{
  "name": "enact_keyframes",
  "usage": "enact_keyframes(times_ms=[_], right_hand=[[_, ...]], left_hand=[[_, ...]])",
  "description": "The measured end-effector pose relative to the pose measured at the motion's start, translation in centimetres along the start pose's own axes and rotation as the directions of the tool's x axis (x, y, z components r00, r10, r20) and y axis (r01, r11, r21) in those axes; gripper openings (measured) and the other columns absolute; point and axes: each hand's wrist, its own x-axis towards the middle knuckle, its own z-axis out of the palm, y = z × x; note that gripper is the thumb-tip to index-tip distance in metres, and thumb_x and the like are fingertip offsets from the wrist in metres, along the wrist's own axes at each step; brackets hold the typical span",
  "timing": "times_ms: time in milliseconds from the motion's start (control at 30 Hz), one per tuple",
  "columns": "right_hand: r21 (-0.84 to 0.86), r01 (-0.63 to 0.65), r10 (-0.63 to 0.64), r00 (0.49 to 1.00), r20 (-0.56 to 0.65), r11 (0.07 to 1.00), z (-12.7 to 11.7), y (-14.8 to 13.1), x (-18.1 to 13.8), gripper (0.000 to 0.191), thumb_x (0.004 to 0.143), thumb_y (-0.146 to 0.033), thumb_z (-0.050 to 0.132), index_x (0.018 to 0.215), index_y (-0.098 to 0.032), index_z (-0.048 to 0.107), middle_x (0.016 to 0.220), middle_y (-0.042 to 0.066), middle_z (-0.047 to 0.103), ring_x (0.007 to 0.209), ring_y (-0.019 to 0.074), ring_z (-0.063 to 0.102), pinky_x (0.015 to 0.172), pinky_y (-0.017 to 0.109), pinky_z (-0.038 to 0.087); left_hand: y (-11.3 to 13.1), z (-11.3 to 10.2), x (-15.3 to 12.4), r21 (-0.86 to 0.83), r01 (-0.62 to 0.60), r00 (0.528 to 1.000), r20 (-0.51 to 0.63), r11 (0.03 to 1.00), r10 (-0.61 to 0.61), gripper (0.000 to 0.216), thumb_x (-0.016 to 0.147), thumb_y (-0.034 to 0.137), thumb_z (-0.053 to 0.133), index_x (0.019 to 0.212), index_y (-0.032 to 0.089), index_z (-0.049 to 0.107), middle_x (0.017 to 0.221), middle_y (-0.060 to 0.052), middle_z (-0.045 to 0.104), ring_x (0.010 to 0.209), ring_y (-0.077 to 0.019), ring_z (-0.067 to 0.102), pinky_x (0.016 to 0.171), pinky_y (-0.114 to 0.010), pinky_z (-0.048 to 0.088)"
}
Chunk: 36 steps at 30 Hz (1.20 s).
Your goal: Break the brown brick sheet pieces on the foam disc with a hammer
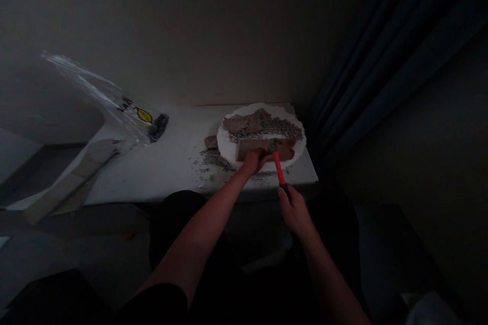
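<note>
In my right hand (pixel 293 206) is a hammer (pixel 279 166) with a red shaft and a black grip, the fingers wrapped round it. Its head meets the upper side of a brown, textured slab (pixel 247 150) and is hard to make out in the dim light. My left hand (pixel 254 161) steadies the slab at its near edge, fingers curled on it close to the hammer head. Under the slab lies a white, ragged-edged round sheet (pixel 227 152). Behind, a cracked brown piece (pixel 241 123) and a heap of grey crumbs (pixel 282 127) rest on the same sheet.
Flat broken pieces (pixel 215 155) and loose bits lie left of the sheet on the white table (pixel 179 162). Farther left are a clear plastic bag (pixel 125 111) with dark bits at its end and cardboard strips (pixel 72 177) over the edge. A dark curtain (pixel 366 66) hangs right.
</note>
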Motion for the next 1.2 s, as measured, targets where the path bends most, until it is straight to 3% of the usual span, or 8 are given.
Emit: enact_keyframes(times_ms=[200,367,500,667,800,933,1033,1200], right_hand=[[0.008,0.017,-0.017,1.0,-0.013,1.0,-0.1,-0.2,-0.1,0.04,0.1,-0.045,0.042,0.118,-0.015,0.062,0.085,0.007,0.068,0.075,0.0204,0.062,0.068,0.029,0.043],[-0.03,-0.007,0.007,1.0,-0.003,1.0,0.3,0.2,-0.1,0.039,0.099,-0.044,0.042,0.111,-0.014,0.064,0.089,0.009,0.069,0.08,0.0218,0.063,0.072,0.03,0.044],[0.001,0.011,-0.011,1.0,-0.017,1.0,0.4,0.3,0.0,0.039,0.1,-0.045,0.041,0.116,-0.015,0.061,0.09,0.008,0.069,0.078,0.0207,0.063,0.071,0.029,0.044],[-0.044,0.003,-0.004,1.0,-0.016,0.999,0.3,0.3,0.3,0.036,0.099,-0.042,0.042,0.105,-0.014,0.064,0.086,0.008,0.068,0.076,0.0208,0.062,0.07,0.03,0.043],[-0.005,0.044,-0.045,0.998,-0.035,0.999,0.3,0.3,0.0,0.037,0.101,-0.044,0.041,0.112,-0.016,0.062,0.088,0.007,0.069,0.076,0.0195,0.063,0.068,0.028,0.043],[-0.048,0.013,-0.014,1.0,-0.028,0.999,0.8,0.8,0.0,0.035,0.1,-0.042,0.042,0.107,-0.015,0.064,0.089,0.009,0.07,0.082,0.0223,0.065,0.073,0.03,0.045],[-0.055,0.004,-0.005,1.0,-0.026,0.998,0.8,0.9,0.0,0.037,0.1,-0.043,0.042,0.11,-0.015,0.063,0.091,0.01,0.071,0.083,0.0228,0.066,0.072,0.03,0.045],[-0.074,0.005,-0.008,0.999,-0.037,0.997,0.8,1.4,0.2,0.035,0.099,-0.043,0.042,0.108,-0.017,0.063,0.088,0.009,0.071,0.08,0.0225,0.066,0.071,0.03,0.044]], left_hand=[[-0.2,0.2,0.1,0.011,-0.032,0.999,0.003,0.999,0.032,0.02,0.091,0.034,0.062,0.084,0.015,0.067,0.078,-0.003,0.065,0.07,-0.0136,0.058,0.071,-0.026,0.046],[-0.2,0.2,0.2,0.027,-0.028,1.0,0.002,0.999,0.028,0.016,0.09,0.029,0.065,0.085,0.014,0.067,0.079,-0.003,0.065,0.07,-0.0131,0.057,0.07,-0.025,0.044],[-0.1,0.1,0.1,0.015,-0.045,0.999,0.006,0.999,0.045,0.018,0.091,0.029,0.063,0.081,0.014,0.065,0.077,-0.002,0.064,0.069,-0.012,0.057,0.069,-0.024,0.043],[0.0,0.1,0.1,-0.003,-0.037,0.999,0.005,0.999,0.037,0.015,0.088,0.029,0.066,0.082,0.015,0.064,0.078,-0.002,0.064,0.072,-0.0134,0.058,0.068,-0.024,0.042],[0.0,0.2,0.1,-0.02,-0.06,0.998,0.002,0.998,0.06,0.02,0.088,0.03,0.063,0.074,0.016,0.061,0.071,0.0,0.058,0.065,-0.0113,0.052,0.067,-0.025,0.041],[0.0,0.0,0.2,-0.073,-0.039,0.999,0.018,0.997,0.041,0.009,0.079,0.023,0.064,0.079,0.015,0.061,0.07,0.002,0.055,0.064,-0.0119,0.049,0.064,-0.025,0.039],[-0.3,-0.2,0.3,-0.162,-0.017,0.999,-0.054,0.987,0.008,0.022,0.07,0.014,0.062,0.092,0.014,0.06,0.079,0.0,0.058,0.071,-0.0135,0.052,0.068,-0.026,0.043],[-0.3,-0.3,0.3,-0.34,-0.012,0.984,-0.171,0.94,-0.049,0.033,0.072,0.009,0.053,0.103,0.017,0.058,0.092,-0.003,0.063,0.085,-0.0157,0.059,0.082,-0.029,0.048]])
